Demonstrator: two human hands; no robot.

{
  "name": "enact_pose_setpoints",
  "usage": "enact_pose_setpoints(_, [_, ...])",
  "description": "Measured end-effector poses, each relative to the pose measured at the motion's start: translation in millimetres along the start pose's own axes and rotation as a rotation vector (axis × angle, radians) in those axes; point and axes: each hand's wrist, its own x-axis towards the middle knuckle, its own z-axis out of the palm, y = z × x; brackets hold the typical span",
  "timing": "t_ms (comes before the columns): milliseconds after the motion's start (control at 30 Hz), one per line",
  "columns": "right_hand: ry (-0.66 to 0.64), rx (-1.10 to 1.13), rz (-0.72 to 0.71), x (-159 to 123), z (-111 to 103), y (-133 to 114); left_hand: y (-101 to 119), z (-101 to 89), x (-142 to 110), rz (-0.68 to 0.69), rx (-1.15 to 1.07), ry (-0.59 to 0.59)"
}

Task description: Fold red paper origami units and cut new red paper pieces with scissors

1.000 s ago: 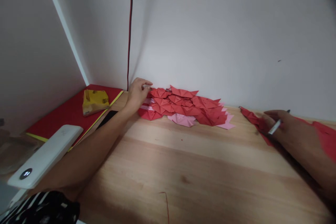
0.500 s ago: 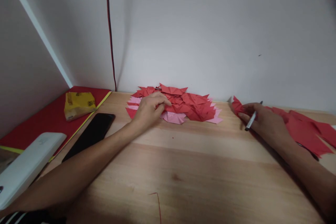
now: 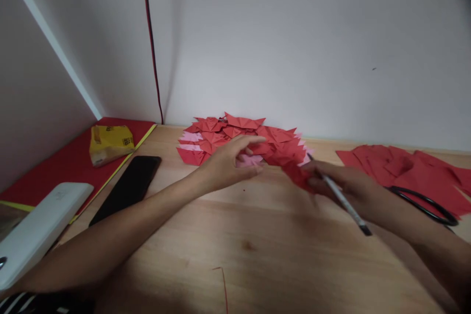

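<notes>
Folded red and pink paper pieces (image 3: 213,141) lie overlapping in a pile against the wall. My left hand (image 3: 231,162) is in front of this pile, thumb and fingers apart, with nothing between them. To its right, my right hand (image 3: 342,184) pinches a folded red paper piece (image 3: 298,175), which is blurred by motion. A pen with a white barrel and dark end (image 3: 348,203) is also held in my right hand, slanting across its back. More red paper (image 3: 401,167) lies in a heap beyond my right forearm.
Black scissor-like handles (image 3: 427,201) stick out by the red heap. On the left are a black phone (image 3: 127,186), a white power-bank-like device (image 3: 47,230) and a yellow packet (image 3: 111,143) on a red sheet (image 3: 73,167). A thin red strand (image 3: 223,284) lies near the front.
My right hand has moved left from the red heap, carrying the folded red paper and pen. My left hand has shifted right and forward off the pile, its fingers opening.
</notes>
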Motion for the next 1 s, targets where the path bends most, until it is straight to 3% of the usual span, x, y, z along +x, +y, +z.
enact_pose_setpoints(100, [-0.167, 0.051, -0.053, 0.4, 17.1, -14.2, 8.1, 7.5, -6.3, -0.013, -0.079, -0.151])
enact_pose_setpoints(300, [-0.179, 0.090, -0.052, 3.9, 34.4, -15.9, 7.7, 17.5, -11.5, -0.075, -0.062, -0.346])
enact_pose_setpoints(567, [0.040, 0.114, 0.043, 7.4, 45.2, -4.6, -3.3, 19.7, -10.0, -0.200, 0.055, -0.258])
enact_pose_setpoints(867, [0.067, 0.073, 0.049, 7.2, 48.8, -7.4, -7.2, 21.8, -9.8, -0.183, 0.040, -0.272])
enact_pose_setpoints(1000, [0.315, 0.092, 0.079, 2.8, 50.6, -8.3, -10.4, 24.2, -9.7, -0.149, 0.042, -0.272])
